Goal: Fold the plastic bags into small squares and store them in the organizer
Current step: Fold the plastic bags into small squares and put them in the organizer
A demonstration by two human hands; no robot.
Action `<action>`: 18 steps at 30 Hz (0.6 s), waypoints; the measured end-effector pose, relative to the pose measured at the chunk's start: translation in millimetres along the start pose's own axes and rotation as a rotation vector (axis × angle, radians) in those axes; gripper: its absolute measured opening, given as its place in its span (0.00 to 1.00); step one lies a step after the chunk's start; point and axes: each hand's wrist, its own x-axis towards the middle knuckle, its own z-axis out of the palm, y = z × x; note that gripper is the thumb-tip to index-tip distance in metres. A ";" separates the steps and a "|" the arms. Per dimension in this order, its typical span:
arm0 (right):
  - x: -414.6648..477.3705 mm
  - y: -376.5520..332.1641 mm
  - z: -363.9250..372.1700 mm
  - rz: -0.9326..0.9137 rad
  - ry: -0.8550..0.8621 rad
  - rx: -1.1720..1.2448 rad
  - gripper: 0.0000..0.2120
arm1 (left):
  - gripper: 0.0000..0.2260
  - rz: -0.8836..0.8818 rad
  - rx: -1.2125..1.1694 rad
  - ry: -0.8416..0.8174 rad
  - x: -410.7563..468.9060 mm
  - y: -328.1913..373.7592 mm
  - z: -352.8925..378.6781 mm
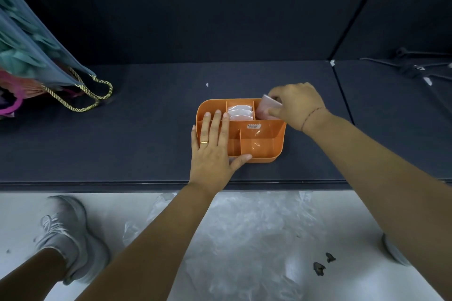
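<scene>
On the dark shelf (122, 144), your right hand (297, 105) pinches a folded plastic bag (269, 105), tilted over the far right compartment of the orange organizer (264, 151). Your left hand (212, 149) lies flat, fingers straight, across its left side, thumb on the near rim. Other folded bags (239, 111) fill the far middle compartment. On the floor below lie loose clear bags (256, 227).

One wide-angle head-worn view looks forward and steeply down, close above the orange organizer (266, 144) on the dark shelf (122, 142), with the white floor (19, 215) nearest.
</scene>
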 end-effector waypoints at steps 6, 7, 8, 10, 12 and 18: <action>-4.2 7.9 -1.8 0.054 0.080 0.125 0.07 | 0.43 -0.002 -0.008 0.010 0.2 0.4 1.2; -3.8 4.3 2.5 0.067 0.070 0.121 0.08 | 0.44 -0.003 -0.010 0.013 0.3 0.5 1.6; -3.5 0.4 6.7 0.085 0.063 0.123 0.09 | 0.44 -0.005 -0.012 0.014 0.2 0.6 1.9; -2.8 -4.8 12.6 0.124 0.057 0.124 0.11 | 0.43 -0.008 -0.014 0.015 0.5 0.8 2.2; -4.4 -5.3 13.4 0.147 0.065 0.137 0.12 | 0.43 -0.012 -0.013 0.011 0.5 0.6 2.5; -7.9 4.8 14.8 0.213 0.162 0.159 0.07 | 0.43 -0.028 0.006 0.029 0.9 3.0 4.7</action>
